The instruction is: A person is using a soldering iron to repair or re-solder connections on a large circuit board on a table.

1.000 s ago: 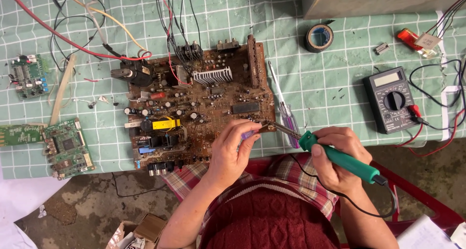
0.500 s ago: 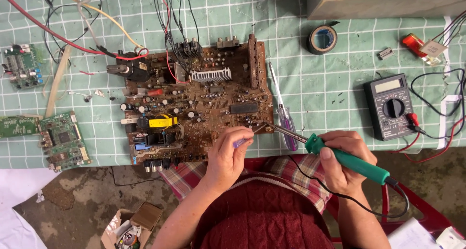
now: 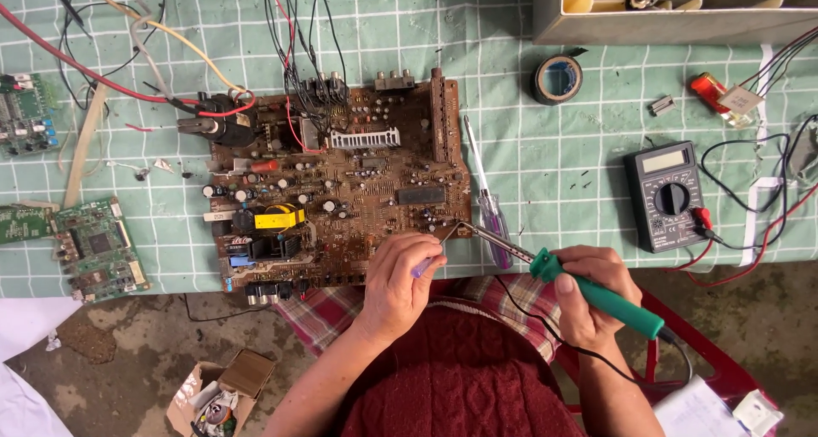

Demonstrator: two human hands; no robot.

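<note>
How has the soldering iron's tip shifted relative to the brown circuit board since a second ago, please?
Cannot tell: the soldering iron tip sits at the circuit board's lower right corner as before; only the camera view shifted.

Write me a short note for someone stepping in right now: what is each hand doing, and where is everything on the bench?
Right hand: grips the green-handled soldering iron, tip at the near right corner of the brown circuit board.
Left hand: rests on the board's near edge beside the tip, pinching something small and purplish; I cannot tell what.
Nearby: purple-handled screwdriver right of the board, multimeter further right, tape roll beyond.
Done and left: the joint is too small to judge; the iron is at the board.
</note>
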